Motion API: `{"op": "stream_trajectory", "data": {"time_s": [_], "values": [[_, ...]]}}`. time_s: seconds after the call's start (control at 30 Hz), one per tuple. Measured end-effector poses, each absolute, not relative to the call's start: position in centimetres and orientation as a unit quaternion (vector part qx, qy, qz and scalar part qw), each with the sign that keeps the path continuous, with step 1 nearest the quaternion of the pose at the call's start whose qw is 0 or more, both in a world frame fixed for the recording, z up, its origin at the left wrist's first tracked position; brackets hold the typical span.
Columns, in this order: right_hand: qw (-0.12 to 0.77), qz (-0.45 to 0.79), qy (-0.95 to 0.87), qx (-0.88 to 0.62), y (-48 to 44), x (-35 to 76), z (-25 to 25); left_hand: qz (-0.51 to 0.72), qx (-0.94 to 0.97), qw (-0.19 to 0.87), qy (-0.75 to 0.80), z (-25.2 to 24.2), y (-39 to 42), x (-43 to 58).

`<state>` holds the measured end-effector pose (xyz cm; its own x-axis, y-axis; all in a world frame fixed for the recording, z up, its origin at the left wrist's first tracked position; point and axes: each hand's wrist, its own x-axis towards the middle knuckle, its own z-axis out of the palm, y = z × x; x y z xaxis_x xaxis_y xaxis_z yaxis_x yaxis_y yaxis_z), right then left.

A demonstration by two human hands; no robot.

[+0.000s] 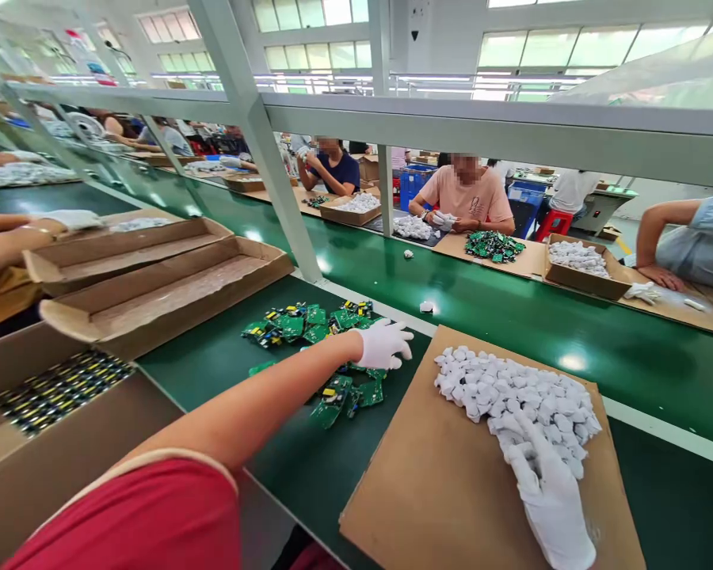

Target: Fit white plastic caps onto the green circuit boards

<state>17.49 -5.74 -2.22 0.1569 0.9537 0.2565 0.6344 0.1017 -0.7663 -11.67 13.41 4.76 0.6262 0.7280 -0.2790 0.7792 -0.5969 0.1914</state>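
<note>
My left hand, in a white glove, reaches over the edge of a heap of green circuit boards. Its fingers are spread, and I see nothing between them. More circuit boards lie under and in front of that wrist. My right hand, also gloved, rests at the near edge of a pile of small white pieces. Its thumb and fingers are apart and touch or nearly touch the pieces; the fingertips blend with the white pile. A brown cardboard sheet lies under the pile.
Long cardboard trays stand at the left, beside a box with rows of boards. A slanted metal post rises past the bench edge. Beyond runs a green conveyor belt with loose white pieces; other people work across it.
</note>
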Motion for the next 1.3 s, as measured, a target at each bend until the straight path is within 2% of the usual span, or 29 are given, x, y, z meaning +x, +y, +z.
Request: {"op": "stream_trajectory", "data": {"time_s": [0.17, 0.37, 0.47, 0.57, 0.67, 0.77, 0.83, 0.93, 1.03, 1.3], "values": [[0.393, 0.184, -0.624, -0.650, -5.4, 17.2, -2.2, -0.109, 0.901, 0.060, 0.416, 4.8, 9.8, -15.3], [0.392, 0.144, -0.631, -0.653, -5.2, 17.1, -1.0, -0.109, 0.893, 0.055, 0.433, 3.9, 10.5, -14.4], [0.390, 0.150, -0.627, -0.657, -5.3, 17.3, -0.7, -0.082, 0.894, 0.029, 0.440, 3.7, 11.3, -13.7], [0.387, 0.138, -0.620, -0.669, -5.5, 17.8, -1.0, -0.001, 0.893, 0.044, 0.448, 4.1, 11.2, -13.4], [0.412, 0.121, -0.598, -0.676, -5.8, 18.5, -1.0, 0.161, 0.862, 0.191, 0.441, 4.7, 9.7, -12.0], [0.422, 0.116, -0.564, -0.700, -6.2, 19.5, -0.1, 0.284, 0.734, 0.489, 0.376, 4.9, 6.7, -8.2], [0.407, 0.115, -0.530, -0.735, -6.5, 20.6, 0.9, 0.288, 0.610, 0.670, 0.310, 4.6, 4.3, -5.1], [0.391, 0.070, -0.473, -0.786, -6.7, 22.9, 2.2, 0.242, 0.419, 0.840, 0.246, 3.4, 0.8, -1.1], [0.330, 0.088, -0.487, -0.804, -6.9, 25.0, 2.4, 0.193, 0.313, 0.902, 0.227, 1.6, -1.2, 1.1], [0.219, 0.114, -0.554, -0.795, -6.8, 25.4, 0.8, 0.191, 0.248, 0.930, 0.194, -1.0, -1.1, 0.7]]}}
